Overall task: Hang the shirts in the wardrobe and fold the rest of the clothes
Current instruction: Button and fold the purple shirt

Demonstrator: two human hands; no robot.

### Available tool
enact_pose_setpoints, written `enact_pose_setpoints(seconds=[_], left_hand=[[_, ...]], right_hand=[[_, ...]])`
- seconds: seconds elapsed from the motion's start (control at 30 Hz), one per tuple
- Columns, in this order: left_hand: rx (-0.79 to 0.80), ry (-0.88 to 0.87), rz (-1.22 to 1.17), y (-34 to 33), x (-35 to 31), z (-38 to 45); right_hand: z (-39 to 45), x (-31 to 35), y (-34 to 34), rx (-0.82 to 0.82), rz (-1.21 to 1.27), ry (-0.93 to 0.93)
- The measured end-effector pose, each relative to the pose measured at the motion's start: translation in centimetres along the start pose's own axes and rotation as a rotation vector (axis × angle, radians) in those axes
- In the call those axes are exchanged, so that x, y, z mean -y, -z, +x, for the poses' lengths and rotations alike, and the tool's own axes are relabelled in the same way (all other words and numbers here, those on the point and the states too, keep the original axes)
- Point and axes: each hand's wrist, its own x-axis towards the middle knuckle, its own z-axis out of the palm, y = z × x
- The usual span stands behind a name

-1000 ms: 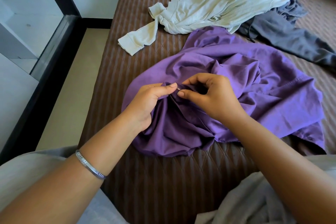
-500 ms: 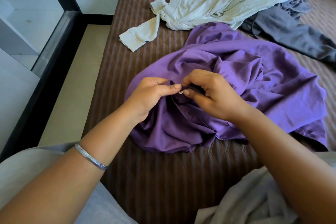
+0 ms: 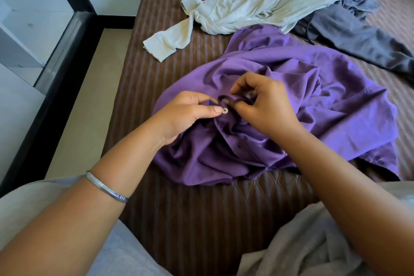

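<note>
1. We had the purple shirt (image 3: pixel 291 105) lying crumpled near the middle of the bed (image 3: pixel 197 204), bunched into soft folds, with its hem toward us.
2. A small pale button (image 3: pixel 224 110) showed at the front edge of the shirt, right between our two hands.
3. Our left hand (image 3: pixel 188 116) pinched the cloth at that button, thumb pressed against the curled forefinger, wrist low and just above the bed.
4. Our right hand (image 3: pixel 266 107) came in from the other side with its fingers curled round a fold of the same edge. The two hands were almost touching. Whether the button was being done up or undone, we could not tell.
5. We judged the shirt to be light, thin and limp, rather smooth, so it would slump and slide when lifted. The collar or shoulder seams seemed the best places to take hold for hanging.
6. Both forearms reached forward from the bottom of the view, and a silver bangle (image 3: pixel 105 188) sat on the left wrist.
7. Beyond the shirt lay a cream knitted top (image 3: pixel 268 0), one sleeve trailing to the left, and beside it dark grey trousers (image 3: pixel 358 36) near the right edge.
8. A grey garment (image 3: pixel 302 246) lay close by us at the lower right.
9. An open white shelf unit (image 3: pixel 29 24) stood to the left of the bed.
</note>
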Motion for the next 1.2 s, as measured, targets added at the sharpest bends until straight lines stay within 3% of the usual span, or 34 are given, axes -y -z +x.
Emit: enact_pose_setpoints(seconds=[0.13,0.23,0.33,0.43,0.57,0.77,0.83,0.9,0.97,1.0,1.1,1.2], left_hand=[[-0.209,0.077,-0.166,1.2,-0.6,1.3],[-0.366,0.214,-0.396,1.9,-0.6,2.2],[-0.445,0.248,-0.523,2.5,0.3,2.8],[-0.467,0.244,-0.598,2.4,0.9,3.0],[-0.495,0.234,-0.615,2.4,1.4,3.5],[-0.578,0.196,-0.402,3.0,2.1,4.1],[-0.744,0.003,-0.128,3.6,2.6,4.2],[-0.888,-0.241,0.344,3.7,1.7,2.7],[-0.783,-0.479,0.581,3.2,1.1,0.9],[-0.684,-0.502,0.604,2.6,0.9,0.0],[-0.455,-0.249,0.689,1.2,2.5,-1.0],[-0.393,-0.076,0.810,1.0,4.0,-0.7]], right_hand=[[-0.1,-0.1,0.5,-0.156,-0.115,0.084],[-1.0,0.6,-0.4,-0.013,-0.070,0.152],[-2.2,0.3,-2.6,0.127,-0.241,0.176],[-2.6,-0.7,-4.0,0.130,-0.368,0.139],[-2.0,-1.0,-4.3,0.098,-0.231,0.046],[-1.9,-0.8,-4.8,0.038,-0.233,-0.006],[-1.7,-1.1,-5.0,0.014,-0.308,0.055],[-1.6,-1.3,-5.2,0.018,-0.438,0.135],[-1.5,-1.4,-5.6,0.034,-0.542,0.164],[-1.5,-1.4,-5.9,0.038,-0.566,0.154],[-1.2,-1.4,-5.9,0.035,-0.528,0.072],[-0.8,-1.4,-4.9,-0.008,-0.328,-0.083]])
